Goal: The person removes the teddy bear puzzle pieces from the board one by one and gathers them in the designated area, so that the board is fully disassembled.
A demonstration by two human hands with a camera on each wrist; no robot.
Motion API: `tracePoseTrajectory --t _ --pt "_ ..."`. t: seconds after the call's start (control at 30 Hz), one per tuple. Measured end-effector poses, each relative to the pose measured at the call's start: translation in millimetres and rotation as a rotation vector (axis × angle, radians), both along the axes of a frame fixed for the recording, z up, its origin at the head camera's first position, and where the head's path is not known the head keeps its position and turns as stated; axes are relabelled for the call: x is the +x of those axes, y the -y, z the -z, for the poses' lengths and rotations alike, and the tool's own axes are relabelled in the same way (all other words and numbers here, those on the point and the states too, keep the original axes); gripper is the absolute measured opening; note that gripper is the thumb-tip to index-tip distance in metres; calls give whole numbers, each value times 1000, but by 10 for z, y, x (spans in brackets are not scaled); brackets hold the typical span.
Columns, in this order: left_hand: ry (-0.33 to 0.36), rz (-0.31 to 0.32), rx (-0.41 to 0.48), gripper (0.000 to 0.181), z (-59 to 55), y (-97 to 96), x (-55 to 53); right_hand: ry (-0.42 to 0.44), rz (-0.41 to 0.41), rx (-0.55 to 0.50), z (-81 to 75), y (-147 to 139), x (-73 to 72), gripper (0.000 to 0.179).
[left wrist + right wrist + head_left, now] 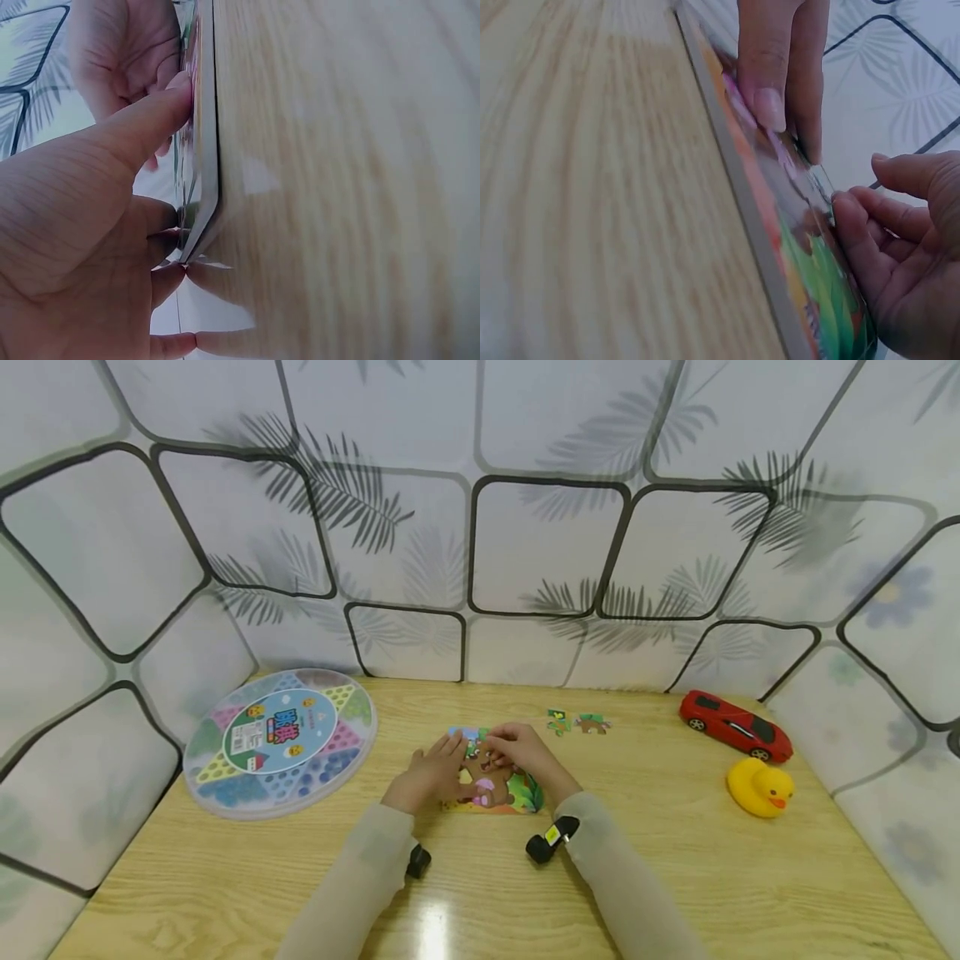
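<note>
A jigsaw puzzle with a brown bear picture lies flat on the wooden table. My left hand rests over its left side, fingers stretched out and thumb touching the picture. In the left wrist view that thumb presses on the puzzle's surface near its edge. From the right, my right hand reaches over the upper part, its fingers bent. In the right wrist view the fingertips of this hand meet the far edge of the picture. Whether they pinch a piece is hidden.
Two loose puzzle pieces, one green and one brown, lie behind and right of the puzzle. A round Chinese checkers board is at left. A red toy car and a yellow rubber duck stand at right. Patterned fabric encloses the table.
</note>
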State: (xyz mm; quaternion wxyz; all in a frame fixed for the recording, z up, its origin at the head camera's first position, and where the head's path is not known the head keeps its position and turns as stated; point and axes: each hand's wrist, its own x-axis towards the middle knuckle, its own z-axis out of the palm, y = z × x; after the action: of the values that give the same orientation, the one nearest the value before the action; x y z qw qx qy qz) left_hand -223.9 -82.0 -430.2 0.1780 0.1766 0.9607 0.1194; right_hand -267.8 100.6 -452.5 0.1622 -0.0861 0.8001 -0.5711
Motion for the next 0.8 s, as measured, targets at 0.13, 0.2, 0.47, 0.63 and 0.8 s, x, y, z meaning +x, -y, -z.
tracePoseTrajectory --t 0.13,0.2,0.47,0.63,0.8 --pt "9 8 10 91 3 3 6 -9 3 36 57 34 -28 24" --pt "10 15 21 91 17 19 -2 -19 9 49 65 49 -34 25" --pt "-3 26 84 91 93 133 -28 -42 18 93 51 134 -41 27" --pt "-8 23 100 92 92 161 4 -38 51 121 42 179 -17 28" --pt "1 7 93 93 87 194 33 -5 77 143 -1 207 4 29"
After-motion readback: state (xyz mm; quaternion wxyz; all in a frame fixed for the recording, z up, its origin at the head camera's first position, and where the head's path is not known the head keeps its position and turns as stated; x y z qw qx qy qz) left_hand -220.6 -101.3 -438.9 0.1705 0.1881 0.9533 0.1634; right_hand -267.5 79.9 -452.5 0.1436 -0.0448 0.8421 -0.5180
